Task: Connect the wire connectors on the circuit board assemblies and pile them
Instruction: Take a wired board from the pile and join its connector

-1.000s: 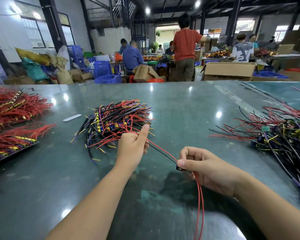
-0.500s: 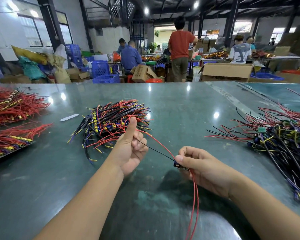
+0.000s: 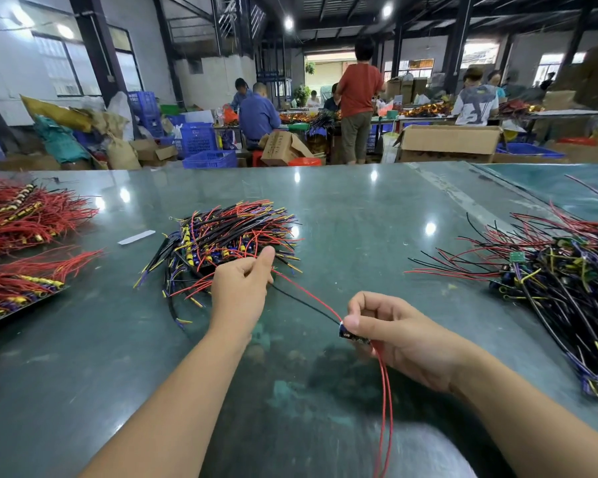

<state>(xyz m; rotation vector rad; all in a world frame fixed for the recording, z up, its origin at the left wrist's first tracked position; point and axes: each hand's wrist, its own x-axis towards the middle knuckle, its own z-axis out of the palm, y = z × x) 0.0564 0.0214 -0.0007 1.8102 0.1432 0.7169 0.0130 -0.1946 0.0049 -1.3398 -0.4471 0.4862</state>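
Observation:
My right hand (image 3: 394,334) pinches a small dark circuit board (image 3: 351,334) between thumb and fingers, low over the green table (image 3: 342,208). A red wire (image 3: 308,294) and a black wire (image 3: 301,303) run taut from the board to my left hand (image 3: 242,291), which grips their far ends in a fist with the thumb raised. Two more red wires (image 3: 385,408) hang from the board toward me. Just beyond my left hand lies a pile of wired assemblies (image 3: 228,236) in black, red, yellow and purple.
A larger tangle of assemblies (image 3: 560,284) lies at the right. Bundles of red wires (image 3: 25,215) and a dark tray of them (image 3: 18,294) sit at the left. A white strip (image 3: 137,237) lies near the pile. People work at benches beyond the table.
My left hand has shifted slightly left and away from me, pulling the red and black wires straighter. My right hand and the board have stayed nearly in place.

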